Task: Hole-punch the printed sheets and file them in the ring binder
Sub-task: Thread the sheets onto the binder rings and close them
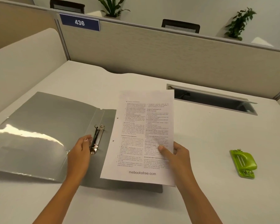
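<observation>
1. Already spread flat on the white desk [200, 143], the grey ring binder [44, 126] lies open, its clear-lined front cover folded out to the left.
2. Printed sheets [145, 136], two punched holes showing along their left edge, hang tilted over the binder's right half, just beside the spine.
3. At the right edge of the paper, the right hand [176, 152] pinches the sheets, thumb on top and fingers underneath.
4. Against the ring mechanism [96, 139], the left hand [81, 147] rests with fingertips touching the metal; the rings look parted, though that is hard to confirm.
5. Well apart to the right sits the green hole punch [243, 163], apparently finished with.
6. Judged from this, filing is the step in hand; next, the two holes must line up over the ring prongs before the mechanism snaps closed.
</observation>
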A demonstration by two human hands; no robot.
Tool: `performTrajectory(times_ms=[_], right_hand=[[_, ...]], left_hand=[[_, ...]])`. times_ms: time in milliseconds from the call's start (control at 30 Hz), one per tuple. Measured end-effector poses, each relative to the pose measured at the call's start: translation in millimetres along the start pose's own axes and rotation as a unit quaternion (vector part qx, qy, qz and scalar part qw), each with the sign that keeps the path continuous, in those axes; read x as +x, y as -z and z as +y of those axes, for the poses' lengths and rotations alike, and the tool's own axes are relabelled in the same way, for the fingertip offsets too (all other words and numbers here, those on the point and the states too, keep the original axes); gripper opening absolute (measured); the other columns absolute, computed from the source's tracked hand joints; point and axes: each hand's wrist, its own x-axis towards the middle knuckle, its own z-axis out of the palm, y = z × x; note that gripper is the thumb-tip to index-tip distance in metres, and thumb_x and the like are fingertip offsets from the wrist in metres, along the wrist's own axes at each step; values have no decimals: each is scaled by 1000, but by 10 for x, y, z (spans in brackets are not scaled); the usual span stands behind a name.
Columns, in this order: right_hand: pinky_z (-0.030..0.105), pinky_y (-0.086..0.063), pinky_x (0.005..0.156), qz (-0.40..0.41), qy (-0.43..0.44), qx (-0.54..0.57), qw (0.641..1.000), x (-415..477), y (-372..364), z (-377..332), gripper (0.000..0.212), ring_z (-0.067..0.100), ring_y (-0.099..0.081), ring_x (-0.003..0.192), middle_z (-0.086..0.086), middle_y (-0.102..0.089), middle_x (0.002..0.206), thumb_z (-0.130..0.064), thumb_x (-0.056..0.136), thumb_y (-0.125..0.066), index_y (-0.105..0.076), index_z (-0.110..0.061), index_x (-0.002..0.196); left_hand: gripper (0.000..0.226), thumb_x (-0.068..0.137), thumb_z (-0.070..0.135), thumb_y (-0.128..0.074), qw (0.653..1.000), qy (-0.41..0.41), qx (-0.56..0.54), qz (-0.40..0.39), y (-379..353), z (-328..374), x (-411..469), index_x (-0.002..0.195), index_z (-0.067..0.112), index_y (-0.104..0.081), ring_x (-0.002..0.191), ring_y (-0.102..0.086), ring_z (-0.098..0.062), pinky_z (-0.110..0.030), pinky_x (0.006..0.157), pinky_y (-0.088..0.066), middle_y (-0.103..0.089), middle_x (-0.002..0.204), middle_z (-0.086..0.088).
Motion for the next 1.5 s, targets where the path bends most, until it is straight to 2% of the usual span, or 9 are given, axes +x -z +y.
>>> performTrajectory(times_ms=[233,333,533,733,900,1100,1233,1367,1500], right_hand=[[45,-61,75,-5,-9,11,1000,17,18,53,23,21,-75,78,-3,-76,99,-20,84,-72,-69,-21,107],[45,-61,76,-1,-13,4,1000,35,41,87,25,21,-75,78,-4,-76,99,-21,84,-72,-69,-22,109],[47,-59,81,11,-29,-11,999,91,108,168,25,23,-75,82,-4,-76,98,-22,84,-73,-69,-23,109],[47,-60,80,13,-46,-16,999,102,249,199,26,25,-75,82,1,-76,101,-17,84,-73,-68,-16,109],[47,-60,79,23,-46,-34,998,71,338,175,25,24,-75,80,-1,-76,101,-19,84,-73,-68,-18,108],[46,-60,79,21,-27,-72,997,40,303,79,27,24,-75,80,-1,-75,103,-21,85,-72,-67,-20,111],[46,-61,79,23,-31,-85,996,43,272,57,28,24,-74,81,-1,-74,105,-21,85,-72,-66,-20,112],[46,-60,80,24,-40,-85,995,50,271,53,27,24,-74,81,-1,-74,104,-21,84,-73,-66,-21,111],[46,-60,80,31,-47,-96,994,61,277,55,26,25,-74,82,-2,-74,104,-22,85,-72,-66,-21,110]], left_hand=[[26,100,23,-42,999,-33,-18,-17,-200,-83,-138,112,37,-60,96,-59,-1,-14,75,-42,-65,108,16],[28,99,20,-45,998,-42,-21,-38,-261,-82,-205,108,41,-59,95,-59,2,-15,79,-44,-63,101,27],[32,97,12,-50,994,-79,-10,-77,-346,-97,-328,115,37,-60,95,-60,3,-11,81,-45,-63,106,25],[32,99,12,-46,988,-76,-17,-137,-377,-55,-326,112,38,-60,94,-56,21,3,76,-41,-62,103,31],[27,100,16,-45,989,-30,-80,-117,-462,66,-208,112,28,-65,95,-65,3,-13,82,-51,-70,103,18],[20,89,36,-61,985,65,-92,-128,-617,341,31,106,27,-67,87,-70,-14,-31,76,-58,-73,94,5],[17,85,44,-65,979,112,-99,-136,-710,450,152,91,28,-72,68,-68,-17,-29,59,-53,-74,79,1],[17,81,32,-73,961,190,-159,-123,-785,482,231,85,16,-74,67,-65,-24,-36,65,-53,-75,83,-11],[15,79,19,-77,944,236,-196,-121,-819,512,272,85,6,-73,60,-67,-19,-27,57,-56,-75,79,-10]])
